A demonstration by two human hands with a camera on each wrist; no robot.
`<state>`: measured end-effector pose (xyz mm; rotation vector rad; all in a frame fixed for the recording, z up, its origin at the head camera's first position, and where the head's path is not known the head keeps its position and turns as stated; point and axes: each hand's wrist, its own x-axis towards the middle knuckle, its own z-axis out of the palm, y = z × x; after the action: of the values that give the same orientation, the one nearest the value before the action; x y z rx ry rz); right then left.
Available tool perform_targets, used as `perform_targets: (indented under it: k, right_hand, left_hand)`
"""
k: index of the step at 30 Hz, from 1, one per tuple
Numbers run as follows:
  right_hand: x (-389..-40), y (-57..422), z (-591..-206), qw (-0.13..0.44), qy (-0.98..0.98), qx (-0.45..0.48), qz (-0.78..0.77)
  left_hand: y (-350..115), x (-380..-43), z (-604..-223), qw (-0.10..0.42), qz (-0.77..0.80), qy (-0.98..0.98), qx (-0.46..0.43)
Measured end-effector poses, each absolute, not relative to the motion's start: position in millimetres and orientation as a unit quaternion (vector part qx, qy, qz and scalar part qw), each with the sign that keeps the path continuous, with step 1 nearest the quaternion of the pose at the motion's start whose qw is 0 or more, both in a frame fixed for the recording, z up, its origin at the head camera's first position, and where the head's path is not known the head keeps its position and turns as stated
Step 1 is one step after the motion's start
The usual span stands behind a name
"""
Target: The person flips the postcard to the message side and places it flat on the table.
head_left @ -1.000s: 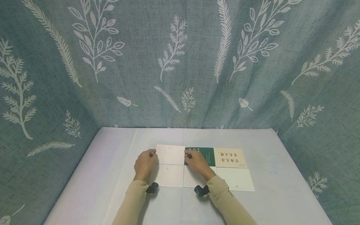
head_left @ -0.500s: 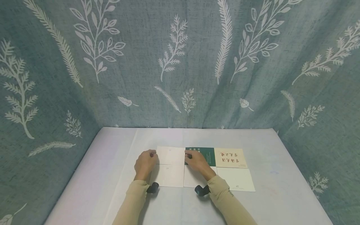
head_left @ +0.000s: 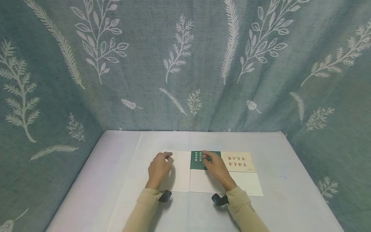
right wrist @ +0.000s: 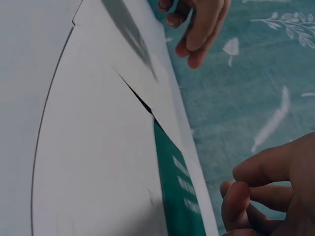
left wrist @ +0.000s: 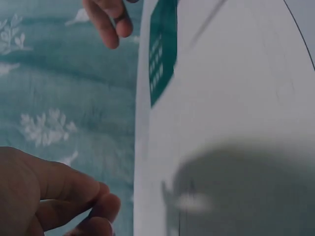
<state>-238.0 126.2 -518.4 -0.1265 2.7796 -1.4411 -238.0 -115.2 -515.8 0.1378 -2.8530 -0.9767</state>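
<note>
My left hand (head_left: 159,168) hovers over the left-hand cards, fingers loosely bent and nothing held. Below it lie a white upper-left card (head_left: 182,158) and a white lower-left card (head_left: 182,182), each partly covered by the hand. Above the green card (head_left: 195,160) with white characters is my right hand (head_left: 216,167), also holding nothing, its fingers relaxed. A cream card (head_left: 239,161) with reddish characters lies to its right. Both wrist views show a gap between the fingers and the cards.
Two more white cards, a lower-middle card (head_left: 199,184) and a lower-right card (head_left: 250,184), complete the lower row. The cards lie edge to edge on a white-covered table (head_left: 290,193). A patterned green-blue curtain (head_left: 208,64) surrounds its back and sides.
Both hands have let go of the upper-left white card, which now lies flat. They have lifted off and shifted right, uncovering more of the green card's characters.
</note>
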Motion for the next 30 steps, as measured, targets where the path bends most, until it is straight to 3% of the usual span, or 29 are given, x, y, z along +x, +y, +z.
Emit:
perform_targets:
  k: [13,30]
  right_hand:
    - [-220,185,-515,-0.039,0.899,-0.011,-0.435]
    - [-230,204,-527,0.012,0.91,-0.006,-0.413]
  left_hand:
    - [-65,-241,-519,0.043,-0.302,-0.952,0.008]
    - [-44,-253,-530,0.0,-0.303,-0.953,-0.034]
